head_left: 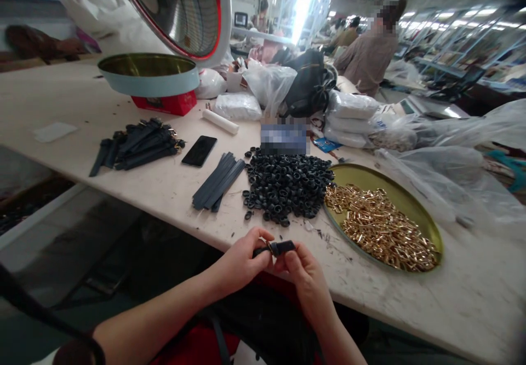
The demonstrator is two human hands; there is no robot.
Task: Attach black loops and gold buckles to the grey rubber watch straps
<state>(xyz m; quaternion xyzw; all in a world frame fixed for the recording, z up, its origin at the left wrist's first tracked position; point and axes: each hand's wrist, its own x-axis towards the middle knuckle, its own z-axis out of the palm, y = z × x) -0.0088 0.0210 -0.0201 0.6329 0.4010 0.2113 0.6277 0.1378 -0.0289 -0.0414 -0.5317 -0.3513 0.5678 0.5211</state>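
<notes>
Near the table's front edge, my left hand (246, 255) and my right hand (306, 269) both pinch a dark strap (283, 247) with a small gold buckle on it. Just beyond them lies a heap of small black loops (285, 181). To its left are flat dark strips (217, 184), stacked slanting. A pile of dark straps with gold-coloured parts (143, 143) rests farther left. On the right, an oval tray (415, 206) holds many gold buckles (382, 228).
A phone (199, 150) and a white roll (221, 121) lie on the table (164, 189). Behind are an oval tin (152, 83) on a red box (176, 103), a fan (184, 14), plastic bags (269, 83) and a black bag (308, 83). A person (367, 55) is farther back.
</notes>
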